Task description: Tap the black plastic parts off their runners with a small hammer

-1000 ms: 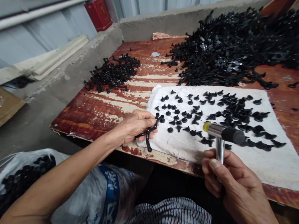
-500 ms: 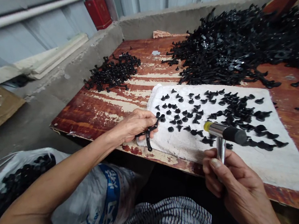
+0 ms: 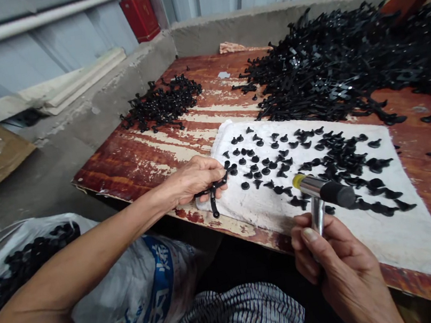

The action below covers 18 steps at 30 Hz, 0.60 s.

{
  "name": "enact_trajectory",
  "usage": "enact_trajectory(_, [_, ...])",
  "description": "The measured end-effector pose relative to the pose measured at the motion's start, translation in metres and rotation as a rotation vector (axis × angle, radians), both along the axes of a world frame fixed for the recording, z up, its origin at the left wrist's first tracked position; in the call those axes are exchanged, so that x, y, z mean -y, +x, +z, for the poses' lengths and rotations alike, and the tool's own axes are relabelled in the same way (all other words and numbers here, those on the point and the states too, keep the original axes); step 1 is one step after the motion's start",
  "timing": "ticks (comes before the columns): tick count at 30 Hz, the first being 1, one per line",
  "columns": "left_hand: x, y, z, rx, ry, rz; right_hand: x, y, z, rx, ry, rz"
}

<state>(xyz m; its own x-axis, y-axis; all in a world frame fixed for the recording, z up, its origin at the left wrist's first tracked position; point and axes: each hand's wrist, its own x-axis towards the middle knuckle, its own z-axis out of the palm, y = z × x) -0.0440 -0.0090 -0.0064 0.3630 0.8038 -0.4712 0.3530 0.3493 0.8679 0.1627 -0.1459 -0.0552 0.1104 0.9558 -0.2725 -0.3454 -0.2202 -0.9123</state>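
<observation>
Hardly anything has been shifted: the hammer (image 3: pixel 324 192) is kept low over the white pad (image 3: pixel 372 235), gripped at its handle by the closed right hand (image 3: pixel 342 266). Its head is laid along 10-to-4 o'clock, yellow face toward 10. At 9 o'clock, a black strip (image 3: pixel 215 194) is pinched by the left hand (image 3: pixel 194 180), tail pointed to 6.
</observation>
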Motion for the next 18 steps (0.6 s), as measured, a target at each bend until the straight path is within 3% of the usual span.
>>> enact_trajectory(18, [0.0022,0.0046,0.0025,-0.014,-0.019,0.045,0.0005,-0.0010,0.0005,0.011,0.003,-0.003])
